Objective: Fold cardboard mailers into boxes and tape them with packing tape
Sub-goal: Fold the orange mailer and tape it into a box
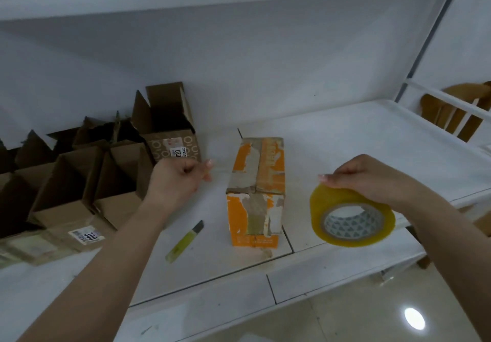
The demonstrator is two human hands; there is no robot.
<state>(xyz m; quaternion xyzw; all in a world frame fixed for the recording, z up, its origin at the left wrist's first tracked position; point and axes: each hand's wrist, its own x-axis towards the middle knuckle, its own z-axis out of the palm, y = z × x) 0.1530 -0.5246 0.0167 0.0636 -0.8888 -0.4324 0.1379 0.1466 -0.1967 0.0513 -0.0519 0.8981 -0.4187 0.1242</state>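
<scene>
— Position of box point(255, 190)?
— Mid-shelf point(345, 139), upright on the white top, close to the front edge. Orange print, torn paper patches, top flaps closed, old tape down the near face.

— Right hand point(372, 177)?
— Raised off the shelf, right of the box and apart from it. Fingers curled over the top of the tape point(352, 215), gripping the roll; core facing the camera.

— Left hand point(178, 177)?
— Left of the box, just above the shelf, not touching the cardboard. Fingers curled in, thumb and fingertips pinched together. Whether a strip of tape sits in that pinch: cannot tell.

— Anything else on the shelf?
— Cutter point(184, 240), yellow-green, lying flat near the front edge, left of the box, blade end pointing toward the back. Open cartons point(111, 171) ranked along the left end, flaps up, one against the back wall. Labels on two of them.
</scene>
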